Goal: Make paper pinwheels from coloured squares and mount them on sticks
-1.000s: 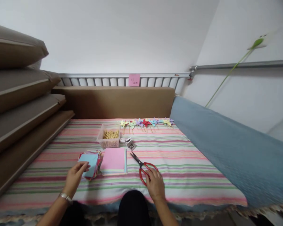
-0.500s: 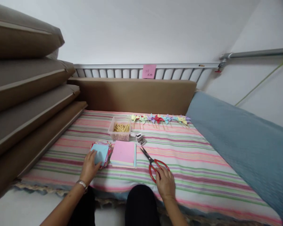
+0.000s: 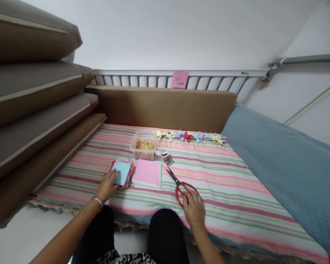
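Note:
My left hand [image 3: 107, 186] rests at the left edge of a small stack of coloured paper squares, its fingers apart and touching the light blue sheet [image 3: 122, 173] on top. Beside that stack lies a second, larger one with a pink sheet [image 3: 147, 172] uppermost. On the right, my right hand [image 3: 194, 208] is closed over the red handle of a pair of scissors [image 3: 178, 183]. The scissors lie on the striped cloth, blades pointing away from me and slightly parted. A small open box of pins [image 3: 167, 159] sits just beyond the blade tips.
A clear plastic box [image 3: 143, 154] of thin wooden sticks stands behind the paper. Several paper pinwheels [image 3: 188, 136] lie in a row at the back. Stacked brown cushions [image 3: 44, 135] border the left, and blue fabric [image 3: 269, 161] covers the right side.
The whole view has shifted slightly. My left fingers have drawn a little towards the left edge of the blue sheet. My right hand stays on the scissors.

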Tool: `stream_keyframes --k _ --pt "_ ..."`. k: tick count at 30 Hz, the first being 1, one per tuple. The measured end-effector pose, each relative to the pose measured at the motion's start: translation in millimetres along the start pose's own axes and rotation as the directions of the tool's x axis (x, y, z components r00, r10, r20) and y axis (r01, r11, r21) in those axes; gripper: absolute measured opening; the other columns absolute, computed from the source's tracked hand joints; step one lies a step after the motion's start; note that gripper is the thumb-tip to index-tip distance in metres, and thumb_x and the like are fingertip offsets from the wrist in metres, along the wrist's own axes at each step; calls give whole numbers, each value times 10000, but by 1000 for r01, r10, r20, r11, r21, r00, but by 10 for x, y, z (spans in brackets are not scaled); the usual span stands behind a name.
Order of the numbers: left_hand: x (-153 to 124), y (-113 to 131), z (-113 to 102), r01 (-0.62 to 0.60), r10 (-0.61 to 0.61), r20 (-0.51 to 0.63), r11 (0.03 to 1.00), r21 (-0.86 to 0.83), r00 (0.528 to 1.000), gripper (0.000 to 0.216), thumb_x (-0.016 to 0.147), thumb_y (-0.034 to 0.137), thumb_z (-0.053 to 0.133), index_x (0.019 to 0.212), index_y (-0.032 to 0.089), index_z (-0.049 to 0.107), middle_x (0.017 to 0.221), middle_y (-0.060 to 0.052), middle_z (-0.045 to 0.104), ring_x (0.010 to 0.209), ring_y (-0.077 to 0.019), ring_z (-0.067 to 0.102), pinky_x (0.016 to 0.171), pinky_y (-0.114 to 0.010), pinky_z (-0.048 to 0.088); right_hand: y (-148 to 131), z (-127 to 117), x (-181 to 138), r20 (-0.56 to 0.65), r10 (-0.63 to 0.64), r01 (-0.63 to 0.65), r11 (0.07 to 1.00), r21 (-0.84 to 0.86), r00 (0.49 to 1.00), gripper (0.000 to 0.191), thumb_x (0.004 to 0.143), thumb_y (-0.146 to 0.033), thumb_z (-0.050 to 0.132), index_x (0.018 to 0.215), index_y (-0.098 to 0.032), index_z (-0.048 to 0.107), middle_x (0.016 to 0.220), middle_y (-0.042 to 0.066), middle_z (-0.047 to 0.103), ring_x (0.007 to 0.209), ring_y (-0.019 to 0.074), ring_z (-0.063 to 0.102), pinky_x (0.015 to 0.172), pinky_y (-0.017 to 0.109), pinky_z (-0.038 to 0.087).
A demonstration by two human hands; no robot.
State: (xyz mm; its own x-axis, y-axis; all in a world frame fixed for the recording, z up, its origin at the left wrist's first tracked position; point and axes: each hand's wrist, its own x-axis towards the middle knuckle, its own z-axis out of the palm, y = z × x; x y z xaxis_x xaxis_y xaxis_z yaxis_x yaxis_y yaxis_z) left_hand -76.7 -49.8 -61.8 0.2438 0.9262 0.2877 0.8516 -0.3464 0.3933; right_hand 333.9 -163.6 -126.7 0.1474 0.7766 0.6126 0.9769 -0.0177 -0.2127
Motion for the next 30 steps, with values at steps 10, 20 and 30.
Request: stream_keyframes --k 10,20,30 --pt "125 -14 -131 -50 53 143 998 -27 988 511 647 200 686 1145 157 578 1257 -160 574 1204 -298 490 1032 -442 355 -2 -9 -1 4 7 -7 1000 12 1000 258 873 -270 447 959 -177 671 1057 101 639 961 257 532 874 400 410" --pt "216 -104 -234 -113 121 246 992 -47 962 503 633 220 705 1122 175 596 1242 -153 596 1187 -290 509 1033 -426 358 19 17 -16 -2 -7 7 1000 -7 1000 255 872 -266 454 961 -177 675 1044 104 641 945 253 535 864 397 412" --pt "211 -25 -269 -141 144 259 990 -32 955 461 627 108 616 1087 145 616 1221 -178 599 1166 -297 519 1015 -420 375 19 20 -15 -6 -11 11 1000 -7 1000 262 873 -267 446 952 -169 675 1045 110 641 958 252 537 872 398 411"
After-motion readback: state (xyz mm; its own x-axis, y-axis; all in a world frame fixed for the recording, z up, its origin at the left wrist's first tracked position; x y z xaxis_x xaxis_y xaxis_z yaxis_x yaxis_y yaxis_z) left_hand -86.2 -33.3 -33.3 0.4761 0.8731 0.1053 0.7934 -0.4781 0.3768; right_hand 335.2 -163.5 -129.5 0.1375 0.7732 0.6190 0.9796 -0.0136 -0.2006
